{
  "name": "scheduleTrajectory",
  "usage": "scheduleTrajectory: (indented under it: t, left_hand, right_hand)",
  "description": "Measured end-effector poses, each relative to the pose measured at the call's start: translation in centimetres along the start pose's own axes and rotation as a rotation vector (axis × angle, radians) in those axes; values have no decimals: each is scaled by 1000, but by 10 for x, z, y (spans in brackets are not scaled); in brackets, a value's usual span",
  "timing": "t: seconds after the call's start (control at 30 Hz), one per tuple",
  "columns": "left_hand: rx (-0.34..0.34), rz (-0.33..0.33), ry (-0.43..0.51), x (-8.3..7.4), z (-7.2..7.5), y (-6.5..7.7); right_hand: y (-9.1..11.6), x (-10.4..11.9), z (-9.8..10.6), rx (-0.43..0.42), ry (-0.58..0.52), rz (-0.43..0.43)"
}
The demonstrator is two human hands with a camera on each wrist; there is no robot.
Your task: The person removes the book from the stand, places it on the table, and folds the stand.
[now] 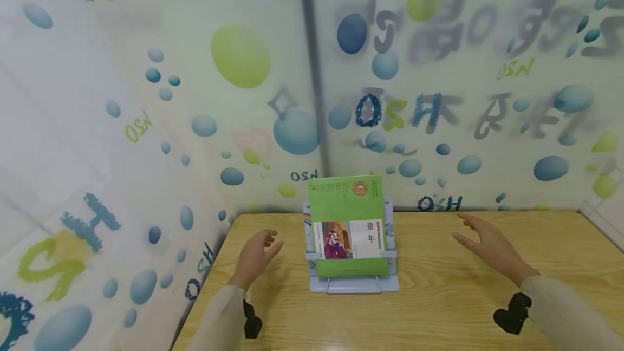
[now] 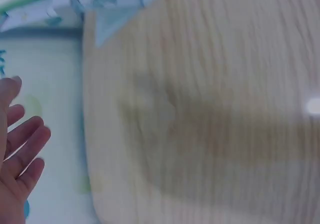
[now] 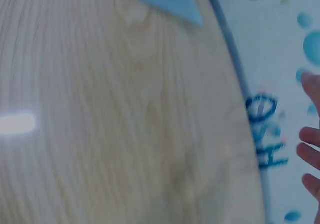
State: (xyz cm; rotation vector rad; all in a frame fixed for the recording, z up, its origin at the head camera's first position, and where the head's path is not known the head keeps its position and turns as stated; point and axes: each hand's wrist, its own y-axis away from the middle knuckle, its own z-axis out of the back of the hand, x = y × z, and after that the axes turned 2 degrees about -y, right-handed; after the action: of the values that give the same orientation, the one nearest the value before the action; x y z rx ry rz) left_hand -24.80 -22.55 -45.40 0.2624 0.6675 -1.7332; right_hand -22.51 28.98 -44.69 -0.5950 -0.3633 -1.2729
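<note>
A green book [image 1: 347,205] with a white band and a small picture leans upright on a pale blue book stand [image 1: 353,285] at the middle of the table. Two clips of the stand reach over the book's lower sides. My left hand [image 1: 257,256] hovers over the table to the left of the stand, fingers relaxed and holding nothing. To the right, and farther from the stand, my right hand [image 1: 493,245] is held in the air with its fingers loosely extended. Part of the stand [image 2: 115,1] shows at the top of the left wrist view.
The wooden table [image 1: 439,307] runs back to a wall covering [image 1: 244,123] printed with blue and green bubbles and lettering. More of this covering stands along the left side. A black wrist strap [image 1: 513,313] sits on each sleeve.
</note>
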Motion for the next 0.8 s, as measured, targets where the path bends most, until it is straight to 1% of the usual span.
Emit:
scheduleTrajectory:
  t: [0.07,0.1,0.2,0.27,0.37,0.43,0.5,0.57,0.63,0.8]
  left_hand:
    - [-10,7,90,-11,-1,-4]
    - [-20,-4,123,-16,-2,-6]
    - [-40,-10,237,-32,-4,-10]
    - [-53,-24,286,-41,-6,-13]
    - [-70,-22,330,-50,-10,-16]
    - [-75,-27,353,-55,-12,-18]
    - [-78,-17,384,-59,-15,-20]
    - [-77,-11,415,-62,-17,-21]
    - [-74,11,441,-64,-19,-21]
    - [-81,47,463,-67,-24,-21]
  right_hand:
    - [-8,15,-4,12,-53,2]
    - [-12,22,-6,10,-68,7]
    - [-25,42,-15,15,-120,30]
    - [-33,53,-20,18,-157,48]
    - [-41,67,-28,27,-202,68]
    - [-44,74,-33,29,-226,74]
    - [-47,79,-38,31,-241,72]
    - [-49,83,-43,31,-265,67]
    - [-50,86,-48,29,-292,59]
    - [-52,90,-59,36,-350,58]
